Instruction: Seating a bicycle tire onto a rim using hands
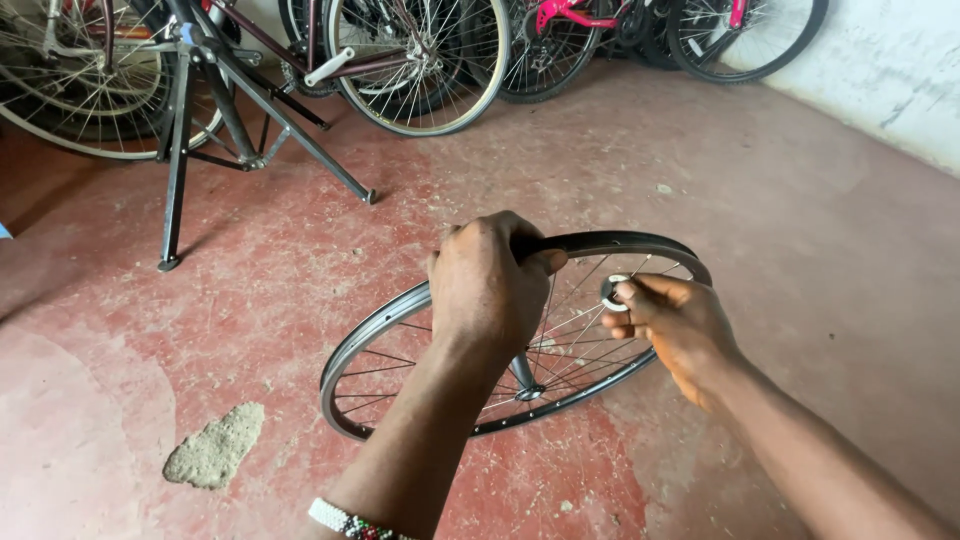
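Bare silver-rimmed spoked bicycle wheel (400, 330), no tyre, held tilted above the red concrete floor (800, 300), centre-near | left hand (490, 285) clamped over its far rim | right hand (675, 325) fingers pinched on the small silver hub end (612, 292), right of centre

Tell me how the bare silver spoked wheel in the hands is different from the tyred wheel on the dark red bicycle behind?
The bare silver spoked wheel has no tyre; the tyred wheel wears a pale one. The bare wheel is loose, gripped at the rim by the left hand while the right hand pinches its hub; the tyred wheel sits mounted in the dark red bicycle. Both have thin metal spokes.
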